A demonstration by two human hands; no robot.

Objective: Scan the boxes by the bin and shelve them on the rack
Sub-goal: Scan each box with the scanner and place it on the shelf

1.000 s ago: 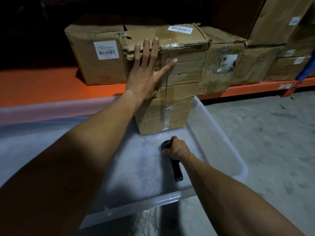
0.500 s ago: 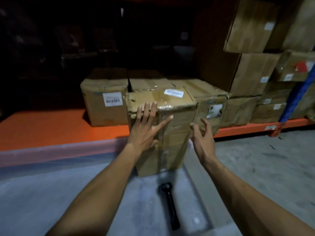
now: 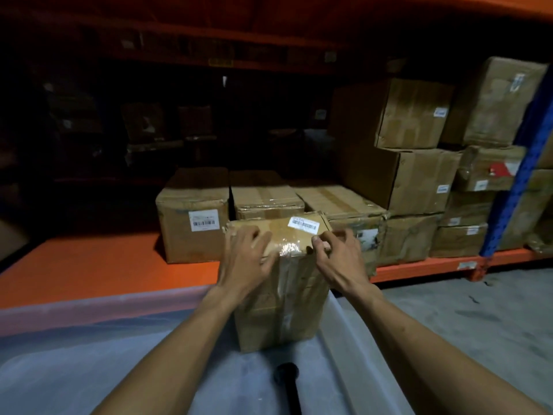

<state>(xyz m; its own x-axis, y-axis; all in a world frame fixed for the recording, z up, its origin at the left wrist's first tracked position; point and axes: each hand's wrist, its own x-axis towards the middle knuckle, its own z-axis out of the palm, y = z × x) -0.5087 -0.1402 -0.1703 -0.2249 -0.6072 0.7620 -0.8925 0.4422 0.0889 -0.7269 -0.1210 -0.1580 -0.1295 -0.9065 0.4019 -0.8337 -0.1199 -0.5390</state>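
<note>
Two hands grasp the top of the box (image 3: 281,298), which stands upright in the bin (image 3: 347,348), at its far right corner. The left hand (image 3: 244,262) curls over the top's 9 o'clock edge; the right hand (image 3: 338,259) pinches the 3 o'clock corner. A white barcode label (image 3: 305,225) sits on the box top at 1 o'clock; its print is too small to read. The scanner (image 3: 288,387) lies in the bin at 6 o'clock of the box. Labelled boxes (image 3: 194,217) stand on the orange shelf (image 3: 89,265) behind.
</note>
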